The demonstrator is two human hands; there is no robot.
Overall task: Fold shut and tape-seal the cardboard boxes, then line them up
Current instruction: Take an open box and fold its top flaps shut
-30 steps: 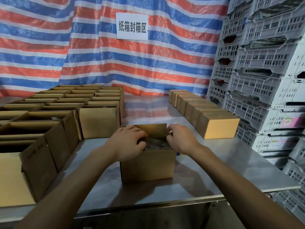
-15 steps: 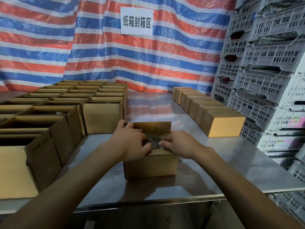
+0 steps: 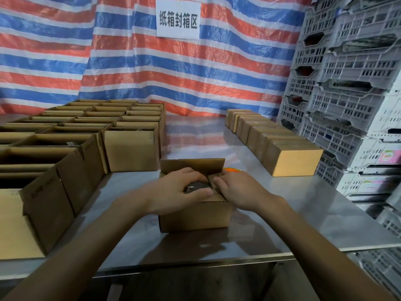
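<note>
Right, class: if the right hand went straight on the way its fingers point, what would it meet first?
Probably the left hand: the right hand points leftward across the box, with little gap between them, though depth is unclear.

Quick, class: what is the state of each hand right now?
Left hand: open, fingers spread over the opening of the box.
Right hand: open, fingers pressing the side flap down.

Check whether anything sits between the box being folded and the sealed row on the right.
Mostly bare table. Only a small orange object shows, just behind the right rear corner of the box, short of the sealed row.
</note>
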